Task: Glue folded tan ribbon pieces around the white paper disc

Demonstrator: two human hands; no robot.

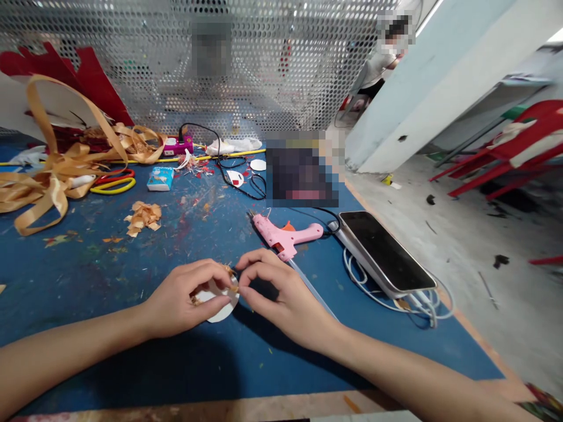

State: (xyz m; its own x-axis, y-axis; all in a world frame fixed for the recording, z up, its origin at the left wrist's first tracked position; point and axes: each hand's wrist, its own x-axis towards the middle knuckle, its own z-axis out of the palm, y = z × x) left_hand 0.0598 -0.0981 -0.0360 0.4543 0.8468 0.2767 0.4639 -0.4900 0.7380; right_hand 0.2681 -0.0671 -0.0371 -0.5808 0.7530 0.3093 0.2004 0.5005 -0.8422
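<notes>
A white paper disc (219, 312) with bits of gold ribbon along its edge is held just above the blue table. My left hand (187, 296) curls around the disc, thumb on its face and fingers behind. At the disc's right rim, my right hand (275, 287) pinches thumb and forefinger together at a small gold ribbon piece (234, 288), partly hidden by the fingertips. Beyond my right hand lies a pink glue gun (285, 235), its clear glue stick (313, 287) running back under my wrist. A small heap of cut gold ribbon pieces (144, 218) sits farther left.
Loops of gold ribbon (53, 158) and scissors with red and yellow handles (113, 183) lie at the back left. Nearby are a small blue packet (160, 179) and a purple power strip (178, 145). A phone (387, 249) rests over white cable at right; perforated metal (264, 70) stands behind.
</notes>
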